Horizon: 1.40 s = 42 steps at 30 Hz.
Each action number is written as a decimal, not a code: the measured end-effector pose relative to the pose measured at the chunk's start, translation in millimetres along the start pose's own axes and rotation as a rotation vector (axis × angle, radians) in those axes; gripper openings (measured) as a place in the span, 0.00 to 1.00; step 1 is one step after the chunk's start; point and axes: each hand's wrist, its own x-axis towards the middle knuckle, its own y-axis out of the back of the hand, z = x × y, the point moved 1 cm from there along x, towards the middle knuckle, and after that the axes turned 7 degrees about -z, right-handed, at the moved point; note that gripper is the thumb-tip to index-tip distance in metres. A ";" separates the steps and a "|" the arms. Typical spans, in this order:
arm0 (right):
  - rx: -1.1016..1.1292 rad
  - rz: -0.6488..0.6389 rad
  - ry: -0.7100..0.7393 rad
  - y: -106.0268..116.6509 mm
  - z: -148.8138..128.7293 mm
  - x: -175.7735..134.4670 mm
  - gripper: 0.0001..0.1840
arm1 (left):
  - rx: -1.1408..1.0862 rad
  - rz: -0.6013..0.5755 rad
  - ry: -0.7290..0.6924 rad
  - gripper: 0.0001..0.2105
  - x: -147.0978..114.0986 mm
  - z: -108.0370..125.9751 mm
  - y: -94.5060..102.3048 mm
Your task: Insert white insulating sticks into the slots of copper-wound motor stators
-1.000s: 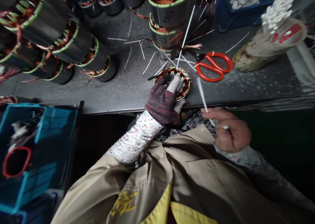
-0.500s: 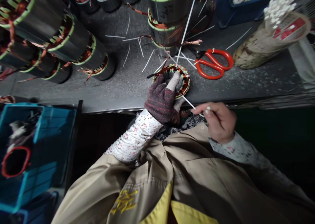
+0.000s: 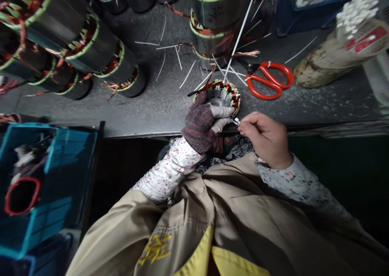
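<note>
A motor stator [image 3: 221,102] wound with copper stands near the bench's front edge, a green-edged ring of slots around its open bore. My left hand [image 3: 202,120], in a dark knitted glove with light-wrapped fingertips, grips its near left rim. Just off the near right of the rim, my right hand [image 3: 266,136] is bare and pinches a short white cord [image 3: 236,121] between thumb and fingers. Another white cord [image 3: 240,37] rises from the stator's far rim, and a black-sleeved lead [image 3: 193,93] sticks out at its left.
Red-handled scissors [image 3: 269,79] lie right of the stator, among loose white cord pieces [image 3: 187,74]. Stacked stators [image 3: 212,31] stand behind; more [image 3: 91,49] fill the left. At right are a bundle of white cords [image 3: 361,9] and a blue bin [image 3: 282,17]. A teal crate [image 3: 60,166] sits lower left.
My right hand has moved up and in toward the stator's rim, and the cord stretch between them is shorter. My left fingers have shifted from the bore to the near right rim.
</note>
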 end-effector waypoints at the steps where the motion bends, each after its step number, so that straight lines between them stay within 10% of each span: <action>1: -0.002 -0.005 0.014 0.6 -0.3 1.8 0.14 | -0.020 0.018 -0.013 0.11 0.0 1.3 0.3; 22: 0.153 0.100 0.051 -23.4 26.2 0.0 0.18 | 0.015 0.059 0.026 0.30 -6.3 -0.3 -12.6; 29: 0.125 0.062 -0.033 -9.4 4.5 -2.9 0.15 | -0.128 0.133 -0.145 0.10 2.5 3.6 -1.0; 42: -0.149 0.024 0.023 -7.3 4.5 18.8 0.14 | 0.053 -0.065 -0.156 0.15 4.1 -6.9 -1.3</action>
